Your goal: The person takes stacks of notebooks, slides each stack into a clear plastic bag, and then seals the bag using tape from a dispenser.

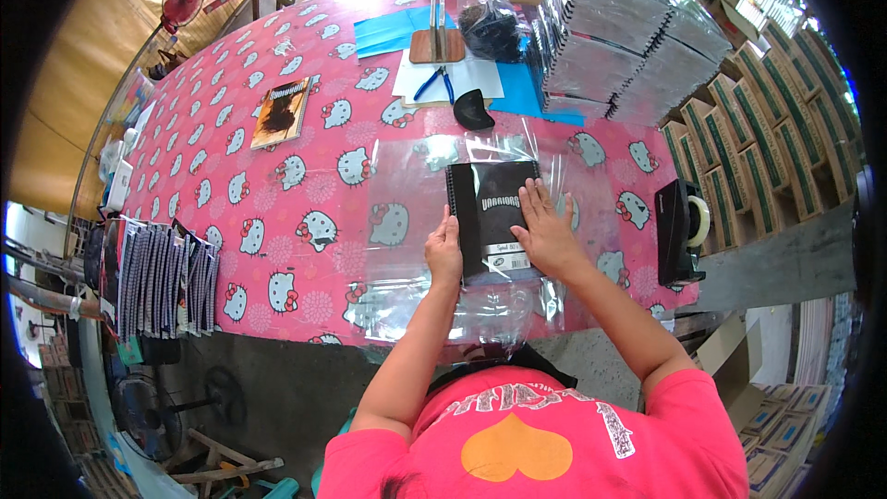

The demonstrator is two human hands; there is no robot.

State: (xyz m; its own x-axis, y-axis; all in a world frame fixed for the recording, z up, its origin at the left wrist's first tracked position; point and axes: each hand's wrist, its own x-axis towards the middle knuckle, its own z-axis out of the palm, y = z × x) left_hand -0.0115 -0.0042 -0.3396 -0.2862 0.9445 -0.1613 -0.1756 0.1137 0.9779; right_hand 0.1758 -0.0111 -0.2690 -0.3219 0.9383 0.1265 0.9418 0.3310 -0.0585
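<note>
A black spiral notebook (467, 212) with a white label near its lower edge lies on clear plastic film (397, 254) in front of me. My right hand (549, 233) rests flat over the notebook's right side, fingers stretched out and somewhat apart. Along the coil-bound left edge stands my left hand (444, 251), its fingers extended and pointing away from me; it touches the film beside the binding. Neither hand wraps round anything. Film reaches past the notebook on both sides and down to the table's near edge.
Stacked wrapped spiral notebooks (610, 46) stand far right; upright notebooks (166, 277) line the left edge. A tape dispenser (681, 233) sits at the right edge. Farther back are blue-handled pliers (434, 83), a black curved piece (473, 111), a wooden block (437, 46) and another notebook (281, 114).
</note>
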